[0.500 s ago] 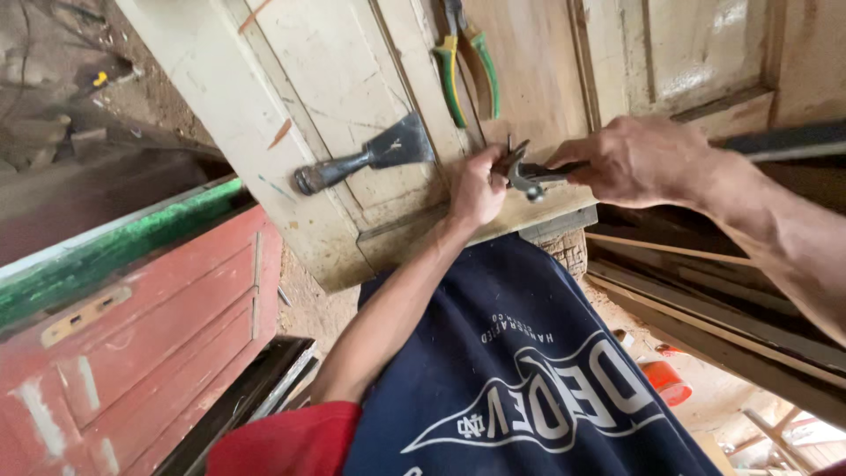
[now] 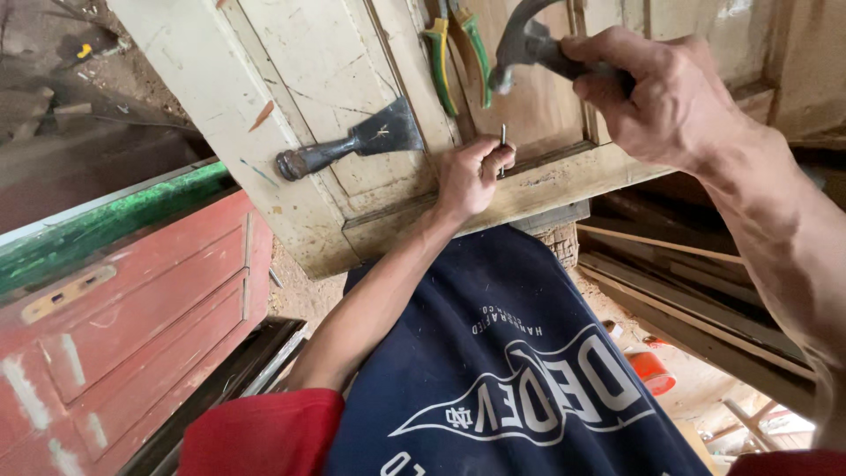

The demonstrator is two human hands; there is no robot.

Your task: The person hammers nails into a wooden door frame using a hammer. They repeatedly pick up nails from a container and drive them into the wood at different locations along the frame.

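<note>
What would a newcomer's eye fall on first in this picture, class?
The right hand holds a hammer raised at the top, above a nail pinched upright by the left hand on a worn cream door. A scraper and green-handled pliers lie on the door to the left.

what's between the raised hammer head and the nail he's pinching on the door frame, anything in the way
Nothing visible. The hammer in the right hand hangs above the nail, with only open air between them. The left hand pinches the nail from below, its fingertips close beside the shaft. The pliers lie off to the left.
</note>
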